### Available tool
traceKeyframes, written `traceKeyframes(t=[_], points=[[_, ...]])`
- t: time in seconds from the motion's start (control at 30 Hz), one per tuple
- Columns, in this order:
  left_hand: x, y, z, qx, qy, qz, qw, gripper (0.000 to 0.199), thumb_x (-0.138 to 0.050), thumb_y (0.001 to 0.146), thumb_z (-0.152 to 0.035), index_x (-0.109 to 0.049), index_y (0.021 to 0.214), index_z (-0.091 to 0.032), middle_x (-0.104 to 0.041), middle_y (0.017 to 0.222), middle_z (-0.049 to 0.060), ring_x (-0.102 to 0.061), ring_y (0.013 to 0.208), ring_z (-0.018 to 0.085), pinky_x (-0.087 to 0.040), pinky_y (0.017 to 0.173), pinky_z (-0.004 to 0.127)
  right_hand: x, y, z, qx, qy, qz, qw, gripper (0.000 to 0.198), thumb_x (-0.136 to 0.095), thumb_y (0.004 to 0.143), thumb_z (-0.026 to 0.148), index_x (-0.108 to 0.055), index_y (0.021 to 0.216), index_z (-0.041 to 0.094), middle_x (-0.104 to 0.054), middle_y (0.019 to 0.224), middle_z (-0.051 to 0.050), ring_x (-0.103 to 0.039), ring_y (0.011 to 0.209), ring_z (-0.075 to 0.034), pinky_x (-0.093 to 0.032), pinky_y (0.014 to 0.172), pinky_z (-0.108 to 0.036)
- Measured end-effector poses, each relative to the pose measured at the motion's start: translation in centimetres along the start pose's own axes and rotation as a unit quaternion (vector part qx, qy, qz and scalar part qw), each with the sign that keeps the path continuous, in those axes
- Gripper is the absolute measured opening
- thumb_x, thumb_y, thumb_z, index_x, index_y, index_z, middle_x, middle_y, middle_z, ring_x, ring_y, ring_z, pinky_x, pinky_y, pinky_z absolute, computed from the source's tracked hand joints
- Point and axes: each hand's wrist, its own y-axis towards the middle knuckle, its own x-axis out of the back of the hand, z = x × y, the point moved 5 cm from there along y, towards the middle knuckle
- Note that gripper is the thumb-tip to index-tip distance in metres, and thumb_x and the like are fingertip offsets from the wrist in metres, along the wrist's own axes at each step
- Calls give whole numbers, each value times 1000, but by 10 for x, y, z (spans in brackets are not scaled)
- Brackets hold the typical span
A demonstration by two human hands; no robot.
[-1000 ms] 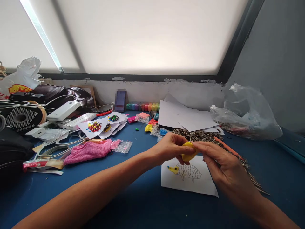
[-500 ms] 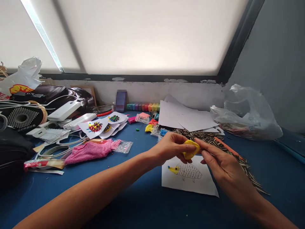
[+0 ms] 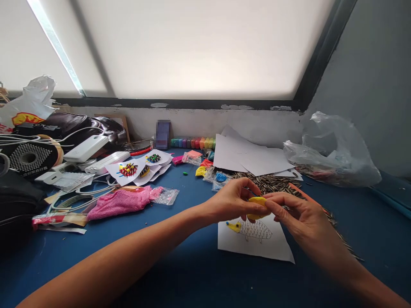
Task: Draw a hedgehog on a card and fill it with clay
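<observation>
While angled inward, pinching a yellow, clay-like lump (image 3: 257, 200) between left hand (image 3: 236, 199) and right hand (image 3: 300, 214), above white drawn-on paper (image 3: 257, 251).

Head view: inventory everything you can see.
Animal drawing: one, white paper, front centre-right
Clay lump: one, yellow, held near drawing
Seeds: many, striped, right of centre
Paper sheets: several, white, back centre
Blocks: many, multicoloured, back centre
Packets: several, mixed colours, centre
Decorated sheets: several, white, left
Cloth: one, pink, left
Boxy devices: several, white, left
Reel: one, dark, left
Large plastic bags: two, whitish, far left and right
Table: one, blue, beneath
Left hand: one, gripping clay lump
Right hand: one, pinching clay lump
</observation>
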Motion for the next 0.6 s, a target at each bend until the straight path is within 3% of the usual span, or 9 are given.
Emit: traceKeyframes(t=[0.17, 0.37, 0.5, 0.6], points=[[2, 2, 3, 42, 7, 20, 999, 43, -77, 67, -13, -51, 102, -13, -66, 69, 1, -63, 56, 12, -49, 51, 23, 11, 4, -3, -38, -6, -43, 998, 43, -58, 79, 62, -72, 76, 22, -61, 62, -1, -59, 63, -18, -52, 57, -28], [0, 2, 1, 32, 27, 34, 999, 26, -76, 68, -14, -56, 84, -10, -65, 65, 1, -62, 57, 10, -48, 52, 21, 8, 3, 0, -52, 29, -34, 998, 45, -60, 77, 63, -70, 91, 21, -71, 85, -6, -67, 75, -21, -55, 63, -29], [-3, -1, -2, 31, 37, 15, 999, 24, -74, 69, -11, -54, 83, -12, -63, 64, -1, -61, 56, 9, -48, 50, 20, 2, 3, 4, -37, 20, 5, 999, 35, -64, 77, 57, -69, 72, 23, -68, 71, -3, -66, 76, -21, -55, 67, -28], [-2, -2, -4, 30, 48, 10, 998, 20, -73, 72, -19, -56, 80, -12, -62, 64, -1, -62, 55, 10, -47, 49, 20, 5, 3, 5, -31, 29, -15, 999, 34, -64, 77, 57, -67, 70, 23, -68, 71, -3, -66, 73, -20, -55, 66, -29]])
